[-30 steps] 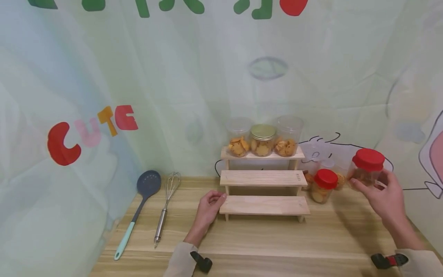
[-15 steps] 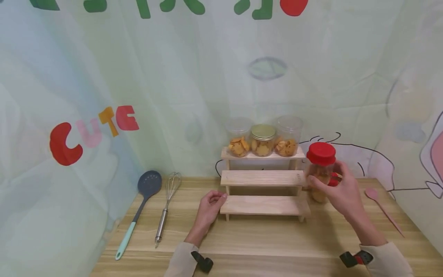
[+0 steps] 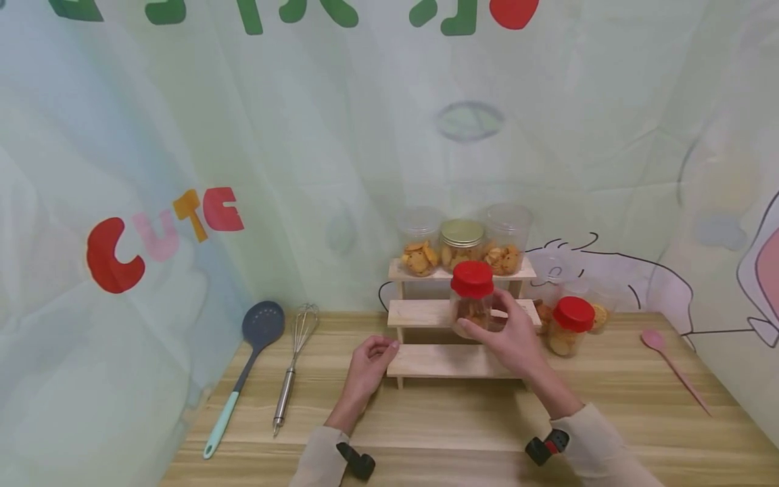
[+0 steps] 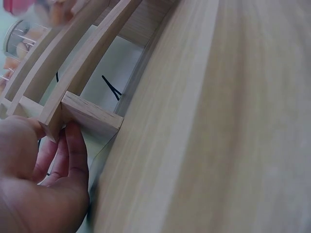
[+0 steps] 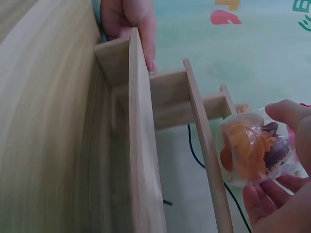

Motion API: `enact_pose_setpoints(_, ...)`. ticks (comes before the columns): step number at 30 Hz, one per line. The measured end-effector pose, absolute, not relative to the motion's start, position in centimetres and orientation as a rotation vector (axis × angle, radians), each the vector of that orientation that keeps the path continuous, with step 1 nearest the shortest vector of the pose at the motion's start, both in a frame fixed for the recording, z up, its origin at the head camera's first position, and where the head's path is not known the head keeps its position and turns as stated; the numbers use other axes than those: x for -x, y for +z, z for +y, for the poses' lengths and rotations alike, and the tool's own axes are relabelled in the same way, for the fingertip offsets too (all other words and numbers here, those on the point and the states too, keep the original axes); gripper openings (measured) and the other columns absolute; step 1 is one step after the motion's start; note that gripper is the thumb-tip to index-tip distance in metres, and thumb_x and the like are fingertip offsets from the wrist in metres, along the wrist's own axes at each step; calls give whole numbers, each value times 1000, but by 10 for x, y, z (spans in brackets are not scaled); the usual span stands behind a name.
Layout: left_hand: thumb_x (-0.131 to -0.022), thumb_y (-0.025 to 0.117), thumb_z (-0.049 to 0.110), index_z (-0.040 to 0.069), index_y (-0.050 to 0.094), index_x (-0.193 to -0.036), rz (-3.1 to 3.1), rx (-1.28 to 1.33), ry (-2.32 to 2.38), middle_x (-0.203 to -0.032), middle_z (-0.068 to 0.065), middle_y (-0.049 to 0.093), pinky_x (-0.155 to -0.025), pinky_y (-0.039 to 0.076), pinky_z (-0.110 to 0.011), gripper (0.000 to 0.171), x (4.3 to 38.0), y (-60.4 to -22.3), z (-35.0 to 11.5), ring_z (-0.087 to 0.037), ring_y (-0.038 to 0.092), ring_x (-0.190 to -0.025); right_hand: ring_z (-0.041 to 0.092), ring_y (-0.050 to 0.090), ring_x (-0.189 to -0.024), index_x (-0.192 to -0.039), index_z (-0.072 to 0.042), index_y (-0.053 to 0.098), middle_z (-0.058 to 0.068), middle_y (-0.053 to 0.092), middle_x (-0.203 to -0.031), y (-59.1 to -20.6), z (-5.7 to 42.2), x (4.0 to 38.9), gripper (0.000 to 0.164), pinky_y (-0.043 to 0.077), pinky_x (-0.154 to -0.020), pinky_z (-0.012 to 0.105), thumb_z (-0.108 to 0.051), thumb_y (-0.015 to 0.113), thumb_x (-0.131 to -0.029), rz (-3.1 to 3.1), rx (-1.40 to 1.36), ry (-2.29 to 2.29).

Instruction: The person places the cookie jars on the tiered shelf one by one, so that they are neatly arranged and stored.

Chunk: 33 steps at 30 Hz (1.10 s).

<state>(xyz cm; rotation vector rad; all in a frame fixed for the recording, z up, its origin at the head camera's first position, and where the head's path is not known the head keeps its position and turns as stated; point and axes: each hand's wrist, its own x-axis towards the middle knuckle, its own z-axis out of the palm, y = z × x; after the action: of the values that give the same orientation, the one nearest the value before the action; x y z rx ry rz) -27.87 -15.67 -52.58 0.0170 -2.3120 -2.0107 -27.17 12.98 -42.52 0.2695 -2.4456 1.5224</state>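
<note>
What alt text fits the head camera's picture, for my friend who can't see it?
A right hand holds a red-lidded jar at a three-step wooden shelf topped with three cookie jars; the left hand grips one end of the lowest step.

We viewed one wooden stand [image 3: 420, 312] from the head and both wrists.
From the head we looked forward and down, farthest off, across the table [image 3: 438, 425]; at the left wrist, closely along the stand from its left end; at the right wrist, closely back toward that end. Both wrist views shared the left hand [image 4: 53, 194] at the lowest shelf [image 3: 426, 360].
</note>
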Motion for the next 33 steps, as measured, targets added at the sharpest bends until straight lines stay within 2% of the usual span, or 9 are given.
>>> enact_pose_setpoints(9, -106, 73, 31, 0, 68, -122, -2300, -20, -2035, -118, -15, 76, -78, 55, -20, 36, 277, -525, -157, -11, 67, -97, 31, 62, -133, -150, -13, 55, 10, 66, -144, -426, 92, 294, 76, 58, -109, 53, -32, 93, -88, -2382, -347, 1609)
enact_pose_setpoints(17, -107, 72, 34, 3, 68, -122, -2342, -50, -2027, -121, -14, 75, -83, 56, -21, 35, 276, -525, -157, -13, 68, -102, 32, 63, -130, -153, -12, 51, 12, 65, -144, -434, 80, 302, 78, 59, -105, 50, -29, 92, -89, -2369, -366, 1549)
enact_pose_setpoints(26, -106, 73, 34, 2, 68, -123, -2331, -51, -2009, -121, -15, 76, -81, 56, -22, 36, 277, -525, -157, -13, 68, -101, 33, 61, -136, -156, -14, 46, 11, 60, -151, -434, 82, 301, 83, 56, -112, 53, -33, 92, -90, -2400, -398, 1550)
enact_pose_setpoints(30, -106, 72, 34, 2, 68, -124, -2326, -40, -2009, -121, -15, 76, -80, 56, -22, 37, 278, -525, -156, -13, 68, -100, 36, 56, -142, -158, -13, 44, 12, 56, -155, -433, 97, 293, 88, 52, -116, 54, -36, 93, -89, -2410, -402, 1504)
enact_pose_setpoints(33, -106, 72, 35, 2, 68, -124, -2332, -40, -2003, -122, -15, 76, -81, 55, -22, 37, 278, -524, -157, -14, 68, -102, 39, 54, -145, -157, -9, 45, 16, 55, -157, -432, 116, 288, 84, 50, -118, 56, -33, 91, -91, -2383, -400, 1474)
